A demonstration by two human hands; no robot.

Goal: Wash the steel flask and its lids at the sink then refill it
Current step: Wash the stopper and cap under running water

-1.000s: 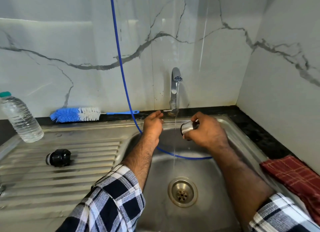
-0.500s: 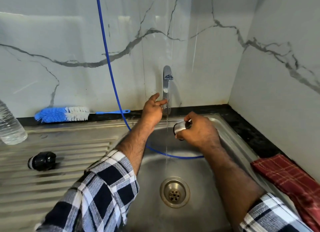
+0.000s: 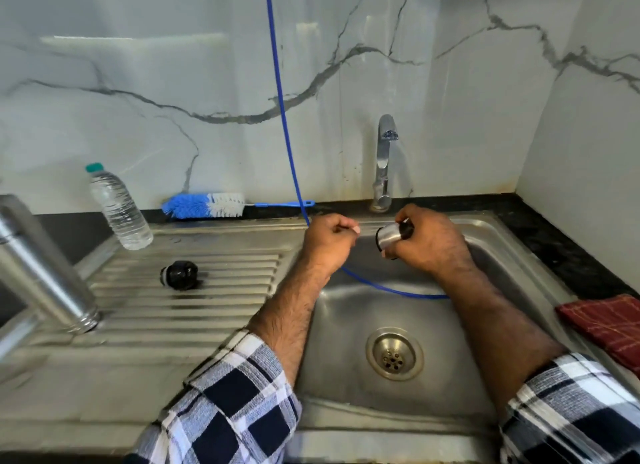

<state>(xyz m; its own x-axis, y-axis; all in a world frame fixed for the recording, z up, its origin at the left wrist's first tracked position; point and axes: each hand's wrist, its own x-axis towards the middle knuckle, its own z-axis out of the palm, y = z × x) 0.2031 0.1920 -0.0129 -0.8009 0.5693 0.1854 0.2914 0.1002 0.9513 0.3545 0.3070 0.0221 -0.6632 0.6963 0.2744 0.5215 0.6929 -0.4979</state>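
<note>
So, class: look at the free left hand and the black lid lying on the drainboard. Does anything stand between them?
Nothing visible does. The left hand hangs at the basin's left edge; the black lid lies to its left on the ribbed drainboard, with only bare ribs between. The plastic bottle and steel flask stand off that line.

Blue hose crosses the basin; the drainboard centre seems passable

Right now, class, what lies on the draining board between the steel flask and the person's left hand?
In the head view, the black inner lid lies on the ribbed board between the steel flask and the left hand.
</note>
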